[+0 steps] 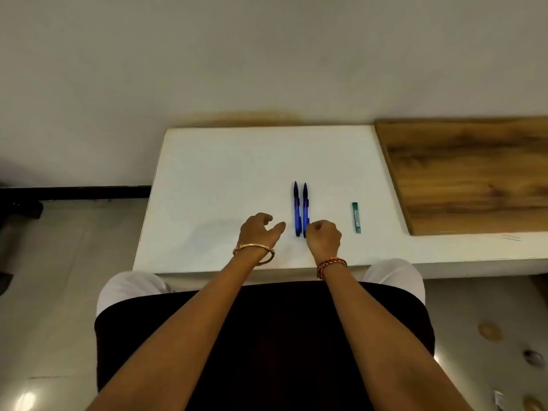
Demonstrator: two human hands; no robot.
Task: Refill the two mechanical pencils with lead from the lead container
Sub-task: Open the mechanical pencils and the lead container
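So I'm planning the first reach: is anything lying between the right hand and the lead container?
Nothing visible does. The right hand rests beside the two blue pencils, and the green lead container lies further to its right, with only bare white table between them.

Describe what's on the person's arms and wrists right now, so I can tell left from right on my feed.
Both forearms are bare, no sleeves in view. The left hand has a gold bangle at its wrist. The right hand has a braided red-orange thread band at its wrist. No rings or gloves are visible.
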